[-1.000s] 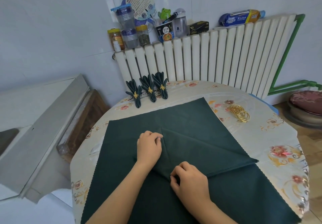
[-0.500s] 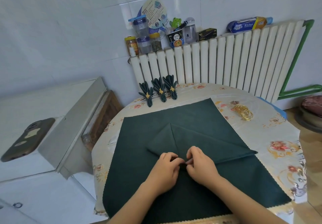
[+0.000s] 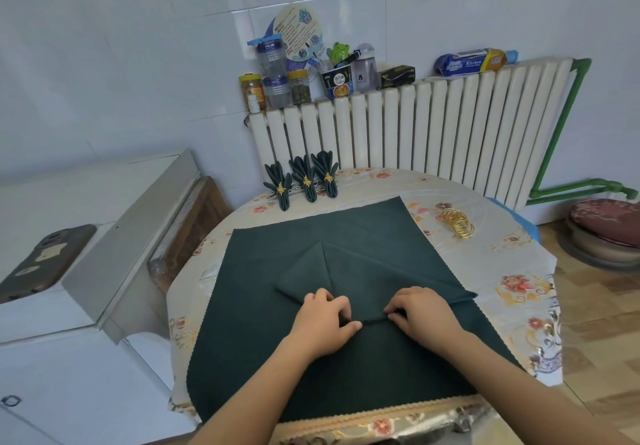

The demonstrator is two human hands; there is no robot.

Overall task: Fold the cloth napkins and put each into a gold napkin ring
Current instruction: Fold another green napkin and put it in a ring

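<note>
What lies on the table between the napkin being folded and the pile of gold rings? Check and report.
Nothing visible. Both hands, left and right, pinch the folded napkin. The gold rings lie beyond its far right corner, with only flat green cloth and bare tablecloth between.

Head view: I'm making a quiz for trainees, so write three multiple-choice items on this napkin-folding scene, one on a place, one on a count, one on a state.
1. Where does the pile of loose gold rings lie?
A. right of the dark green napkin, on the table
B. on the radiator
C. under the left hand

2. How many finished napkins stand at the table's far edge?
A. one
B. three
C. five

3. What are the hands doing?
A. hanging idle
B. holding a ring
C. pinching the napkin's folded edge

Key: 1 A, the rings lie on the floral cloth beside the napkin's right corner. 2 B, three ringed bundles show. 3 C, the left hand and right hand curl on the fold.
</note>
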